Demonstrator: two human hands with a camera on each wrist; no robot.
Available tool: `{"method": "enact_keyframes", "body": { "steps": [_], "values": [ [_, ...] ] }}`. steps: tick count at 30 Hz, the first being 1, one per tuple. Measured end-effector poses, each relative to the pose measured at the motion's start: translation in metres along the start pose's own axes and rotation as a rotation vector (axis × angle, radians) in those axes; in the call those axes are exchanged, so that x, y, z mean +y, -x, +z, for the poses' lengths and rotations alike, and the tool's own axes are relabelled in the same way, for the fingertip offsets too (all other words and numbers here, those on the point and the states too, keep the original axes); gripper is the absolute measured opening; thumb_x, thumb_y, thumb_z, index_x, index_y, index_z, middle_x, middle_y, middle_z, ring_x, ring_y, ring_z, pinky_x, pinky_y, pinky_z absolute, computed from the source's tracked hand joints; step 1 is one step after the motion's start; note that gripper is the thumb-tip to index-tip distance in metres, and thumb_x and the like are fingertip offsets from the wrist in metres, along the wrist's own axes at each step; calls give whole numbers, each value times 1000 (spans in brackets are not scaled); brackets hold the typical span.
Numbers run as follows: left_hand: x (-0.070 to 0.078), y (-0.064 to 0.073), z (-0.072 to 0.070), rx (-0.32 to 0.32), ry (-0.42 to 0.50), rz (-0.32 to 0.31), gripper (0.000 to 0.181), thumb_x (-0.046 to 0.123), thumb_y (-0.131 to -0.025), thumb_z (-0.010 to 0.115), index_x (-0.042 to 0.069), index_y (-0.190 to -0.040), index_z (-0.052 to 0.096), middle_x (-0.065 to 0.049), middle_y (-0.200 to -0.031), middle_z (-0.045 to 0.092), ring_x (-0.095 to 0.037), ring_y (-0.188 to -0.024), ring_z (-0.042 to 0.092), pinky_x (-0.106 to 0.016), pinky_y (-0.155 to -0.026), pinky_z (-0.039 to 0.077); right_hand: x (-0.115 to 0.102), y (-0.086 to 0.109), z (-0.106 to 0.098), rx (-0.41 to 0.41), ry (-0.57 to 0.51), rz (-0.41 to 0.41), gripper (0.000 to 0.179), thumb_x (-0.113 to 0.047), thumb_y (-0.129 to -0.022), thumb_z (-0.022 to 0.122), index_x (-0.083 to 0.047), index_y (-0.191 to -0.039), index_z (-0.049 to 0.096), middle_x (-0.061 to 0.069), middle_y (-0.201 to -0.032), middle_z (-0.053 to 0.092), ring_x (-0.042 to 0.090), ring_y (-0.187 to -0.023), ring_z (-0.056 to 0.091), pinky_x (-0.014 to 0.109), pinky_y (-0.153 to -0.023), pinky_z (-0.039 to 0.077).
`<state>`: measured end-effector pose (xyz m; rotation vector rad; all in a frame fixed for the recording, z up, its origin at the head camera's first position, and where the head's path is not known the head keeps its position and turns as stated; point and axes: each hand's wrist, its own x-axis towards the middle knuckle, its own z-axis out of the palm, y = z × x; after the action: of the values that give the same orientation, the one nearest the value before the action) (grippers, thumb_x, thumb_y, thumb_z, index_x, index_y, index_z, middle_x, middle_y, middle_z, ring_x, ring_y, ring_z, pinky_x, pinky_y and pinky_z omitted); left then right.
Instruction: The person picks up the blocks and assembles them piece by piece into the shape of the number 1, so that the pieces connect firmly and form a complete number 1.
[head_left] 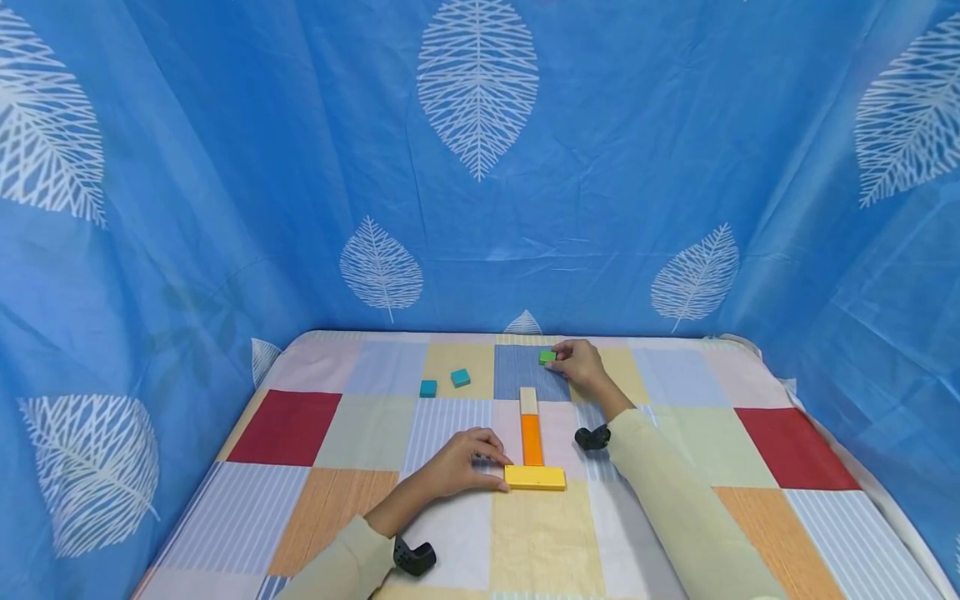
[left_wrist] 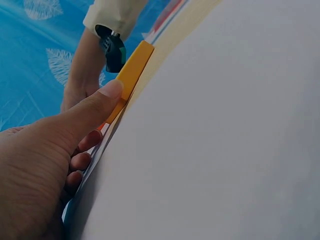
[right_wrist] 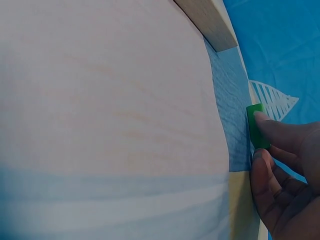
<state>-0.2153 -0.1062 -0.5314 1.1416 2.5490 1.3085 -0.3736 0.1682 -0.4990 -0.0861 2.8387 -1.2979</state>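
Observation:
A green block [head_left: 547, 357] is pinched between the thumb and fingers of my right hand [head_left: 579, 364] on the far side of the table. The right wrist view shows the thumb on the face of this green block [right_wrist: 256, 127]. Nearer to me, my left hand [head_left: 457, 465] holds the left end of a long yellow block [head_left: 534, 477] lying crosswise. In the left wrist view the thumb presses on the side of the yellow block [left_wrist: 131, 72]. An orange block [head_left: 532, 440] runs away from its far side, and a pale wooden block [head_left: 528, 401] lies end to end with the orange one.
Two teal blocks, a left one [head_left: 428, 388] and a right one [head_left: 461, 378], lie at the back left of the pale block. A patchwork cloth [head_left: 360, 433] covers the table. Blue curtains [head_left: 600, 167] with white leaf prints hang behind it and at both sides.

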Motion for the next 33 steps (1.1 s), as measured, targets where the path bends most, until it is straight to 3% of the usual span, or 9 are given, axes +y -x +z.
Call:
{"method": "enact_keyframes", "body": {
  "steps": [15, 33],
  "values": [
    [2, 0, -1, 7, -5, 13, 28, 29, -78, 90, 17, -102, 82, 11, -98, 65, -6, -96, 56, -28, -90, 48, 3, -2, 2, -4, 18, 43, 34, -17, -90, 79, 0, -118, 72, 8, -91, 62, 24, -86, 54, 34, -75, 42],
    [1, 0, 0, 6, 1, 19, 28, 28, -78, 90, 17, -102, 82, 11, -98, 65, -6, -96, 57, -27, -90, 48, 9, 1, -1, -82, 1, -87, 33, -12, -89, 79, -1, -120, 73, 8, -86, 63, 22, -78, 51, 32, -70, 41]
  ]
}}
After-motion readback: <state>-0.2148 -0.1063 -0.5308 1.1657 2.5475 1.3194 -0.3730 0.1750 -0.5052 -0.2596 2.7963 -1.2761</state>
